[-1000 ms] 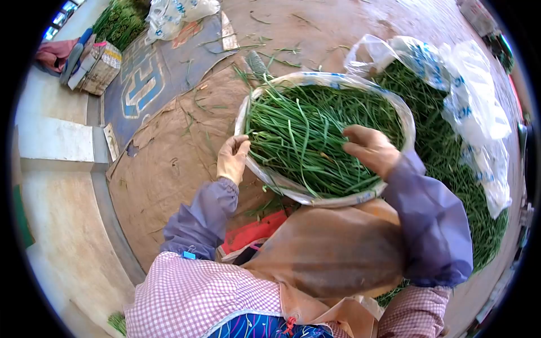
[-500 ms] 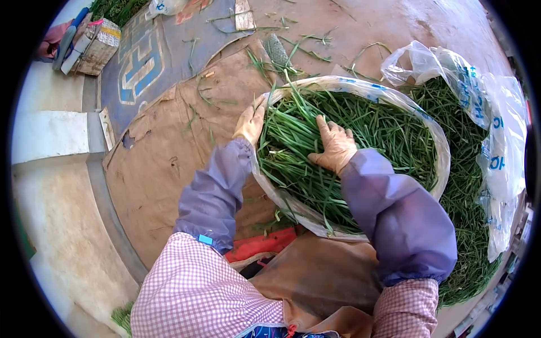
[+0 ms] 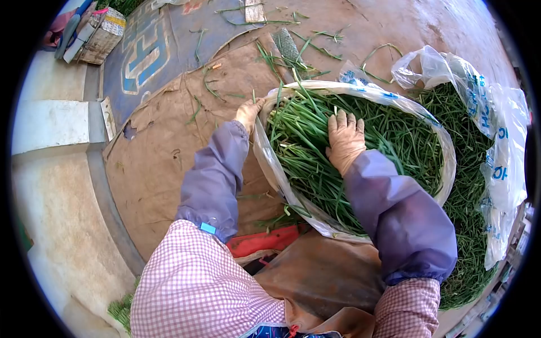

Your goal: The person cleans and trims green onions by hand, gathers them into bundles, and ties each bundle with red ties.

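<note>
A clear plastic bag with a rolled rim stands wide, filled with long green chive-like stalks. My left hand, in a pale glove, is closed on the bag's left rim; some of its fingertips are hidden. Flat on top of the stalks rests my right hand, also gloved, with its fingers stretched out and pointing away from me. Paler cut ends of the stalks lie toward the left side of the bag.
On the right, a second plastic bag with blue print hangs beside more greens. Loose stalks lie scattered over the floor ahead. A worn box stands at the upper left, near a low wall.
My right hand has shifted slightly right and turned, its spread thumb drawn in. My left hand has moved a little left with the rim, and its fingers are more curled.
</note>
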